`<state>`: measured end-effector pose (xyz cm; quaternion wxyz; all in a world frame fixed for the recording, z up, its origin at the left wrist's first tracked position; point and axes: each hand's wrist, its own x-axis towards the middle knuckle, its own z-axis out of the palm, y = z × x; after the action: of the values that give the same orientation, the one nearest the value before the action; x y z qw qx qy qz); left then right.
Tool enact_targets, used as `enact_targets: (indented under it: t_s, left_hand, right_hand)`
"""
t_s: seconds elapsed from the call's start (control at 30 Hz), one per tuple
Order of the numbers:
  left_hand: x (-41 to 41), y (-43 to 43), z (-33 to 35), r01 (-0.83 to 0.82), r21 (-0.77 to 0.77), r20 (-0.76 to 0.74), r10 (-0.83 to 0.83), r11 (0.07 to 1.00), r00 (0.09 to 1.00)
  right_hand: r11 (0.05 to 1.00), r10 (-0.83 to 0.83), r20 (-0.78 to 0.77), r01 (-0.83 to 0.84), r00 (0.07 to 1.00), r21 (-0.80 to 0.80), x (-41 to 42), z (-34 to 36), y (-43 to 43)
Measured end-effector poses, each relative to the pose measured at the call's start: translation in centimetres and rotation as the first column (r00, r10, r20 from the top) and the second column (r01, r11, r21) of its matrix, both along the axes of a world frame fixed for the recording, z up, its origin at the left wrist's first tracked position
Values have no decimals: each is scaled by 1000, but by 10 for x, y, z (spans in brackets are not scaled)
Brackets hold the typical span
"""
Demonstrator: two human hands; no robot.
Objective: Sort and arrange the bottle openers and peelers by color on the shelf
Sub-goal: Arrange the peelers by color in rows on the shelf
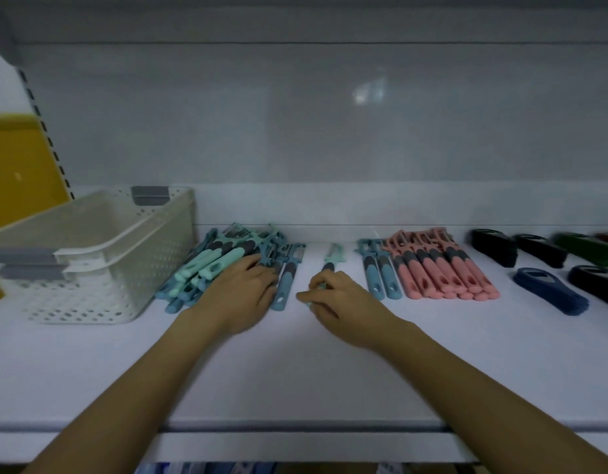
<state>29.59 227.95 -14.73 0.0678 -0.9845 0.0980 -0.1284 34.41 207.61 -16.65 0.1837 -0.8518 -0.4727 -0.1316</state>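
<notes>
A mixed heap of mint and blue peelers (210, 265) lies left of centre on the white shelf (295, 371). My left hand (242, 292) rests flat on the heap's right side, next to a blue peeler (285, 283). My right hand (333, 297) pinches the handle of a single mint peeler (331, 256) lying on the shelf. To the right lie two blue peelers (381, 275) side by side, then a neat row of pink peelers (443, 271). Black bottle openers (494, 248), a blue one (549, 290) and a green one (586, 248) lie at the far right.
Stacked cream perforated baskets (90, 254) with grey handles stand at the left on the shelf. The shelf's back wall rises just behind the tools. A yellow panel (18, 172) shows at the far left. The shelf's front edge runs below my forearms.
</notes>
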Motion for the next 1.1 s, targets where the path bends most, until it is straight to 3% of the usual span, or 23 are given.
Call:
enact_targets:
  t_s: [0.1,0.2,0.3,0.4,0.53,0.67,0.8,1.0,1.1]
  left_hand:
    - [-6,-6,0,-49,7,-50,49,999,998]
    - [-12,-16,3,-45,16,-71,46,999,996]
    - [-10,-27,3,-10,26,-69,12,1000,998]
    - [-10,-46,2,49,8,-94,-48,999,994]
    - [-3,-70,3,76,-89,-178,-91,993,980]
    - [14,-82,2,57,-303,-310,-155,951,938]
    - [32,-91,-5,62,-425,-337,-221,903,915]
    - [33,-89,-10,76,-421,-263,-202,904,943]
    - [20,-79,2,11,-309,-137,-56,951,989]
  right_hand:
    - [999,-14,-34,15,999,42,0,0,2]
    - [969,-98,-105,119,990,216,1,6,-2]
    - [847,-146,-225,239,963,474,3,16,-10]
    - [741,-159,-256,286,954,607,5,31,-24]
    - [724,-166,-181,244,969,645,11,40,-53]
    - [713,-196,-151,247,969,657,12,32,-79]
    - [726,-204,-217,296,955,620,7,20,-86]
    - [776,-123,-255,253,959,577,2,15,-83]
    - [811,-129,-236,239,963,534,1,13,-83]
